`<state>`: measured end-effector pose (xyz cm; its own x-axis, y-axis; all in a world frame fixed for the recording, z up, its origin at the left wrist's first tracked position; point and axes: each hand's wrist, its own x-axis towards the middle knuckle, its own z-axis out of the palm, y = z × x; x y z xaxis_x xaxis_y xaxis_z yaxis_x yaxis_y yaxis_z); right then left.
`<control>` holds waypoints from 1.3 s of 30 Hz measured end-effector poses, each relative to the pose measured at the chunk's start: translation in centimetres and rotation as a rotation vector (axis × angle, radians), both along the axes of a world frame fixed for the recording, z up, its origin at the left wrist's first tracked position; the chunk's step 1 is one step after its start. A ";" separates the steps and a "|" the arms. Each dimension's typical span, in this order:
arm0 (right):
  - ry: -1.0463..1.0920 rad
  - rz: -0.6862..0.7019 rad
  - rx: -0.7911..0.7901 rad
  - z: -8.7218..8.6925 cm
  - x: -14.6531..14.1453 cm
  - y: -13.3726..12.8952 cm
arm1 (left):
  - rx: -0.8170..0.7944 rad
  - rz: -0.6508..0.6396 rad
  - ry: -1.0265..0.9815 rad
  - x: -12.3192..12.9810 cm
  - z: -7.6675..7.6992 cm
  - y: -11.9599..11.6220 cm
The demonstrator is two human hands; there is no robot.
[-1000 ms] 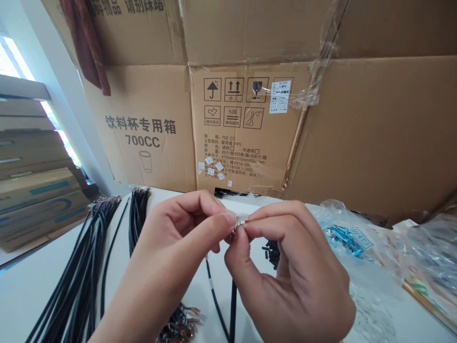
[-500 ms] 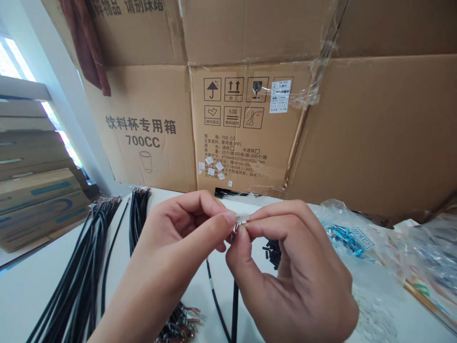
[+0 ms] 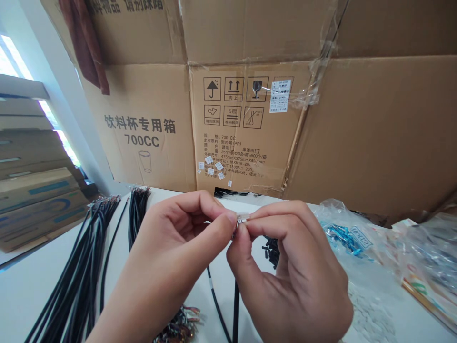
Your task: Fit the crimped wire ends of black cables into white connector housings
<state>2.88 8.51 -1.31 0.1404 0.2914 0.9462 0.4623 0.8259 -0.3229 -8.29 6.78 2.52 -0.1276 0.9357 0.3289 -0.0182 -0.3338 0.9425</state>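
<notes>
A small white connector (image 3: pixel 243 216) with a row of slots lies between my fingertips at the middle of the view. My left hand (image 3: pixel 185 243) is closed in a pinch at its left end, on thin wires mostly hidden by the thumb. My right hand (image 3: pixel 296 267) pinches the connector from the right, index finger at its end and thumb below. Short wires run down from the connector between the two thumbs. Below them a thick black cable (image 3: pixel 236 312) hangs toward the lower edge, with a thinner black cable (image 3: pixel 216 300) carrying a white band beside it.
Bundles of black cables (image 3: pixel 80 257) lie on the white table (image 3: pixel 43 290) at left. Stripped wire ends (image 3: pixel 180 324) sit near the front. Small black pieces (image 3: pixel 272 252) are behind my right hand. Plastic bags with blue parts (image 3: pixel 342 238) lie right. Cardboard boxes (image 3: pixel 246 143) stand behind.
My left thumb has shifted slightly right along the connector, and the wires beneath are more covered. My right hand has moved very little. Both hands keep their pinch.
</notes>
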 end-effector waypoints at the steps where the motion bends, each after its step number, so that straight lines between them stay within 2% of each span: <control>1: -0.001 -0.005 -0.004 0.0 0.0 0.0 | 0.006 0.005 0.008 0.1 0.1 0.0; 12: -0.015 -0.013 -0.048 -0.7 -0.1 -0.3 | 0.098 0.063 0.043 0.3 0.1 0.3; 17: -0.016 -0.010 0.019 -0.2 -0.2 -0.3 | 0.113 0.095 0.071 0.3 0.0 0.2; 26: -0.141 -0.113 0.030 -0.9 0.1 -0.7 | 0.095 0.153 0.064 0.5 -0.4 0.1; 30: -0.039 -0.091 0.007 -0.7 -0.5 -1.0 | 0.108 0.130 0.074 0.5 -0.3 0.1; 34: 0.107 -0.133 0.037 -0.4 -1.4 -1.4 | 0.118 0.149 0.108 0.5 -0.2 0.0; 39: 0.054 -0.161 0.001 -0.4 -1.1 -1.4 | 0.116 0.139 0.071 0.6 -0.1 -0.1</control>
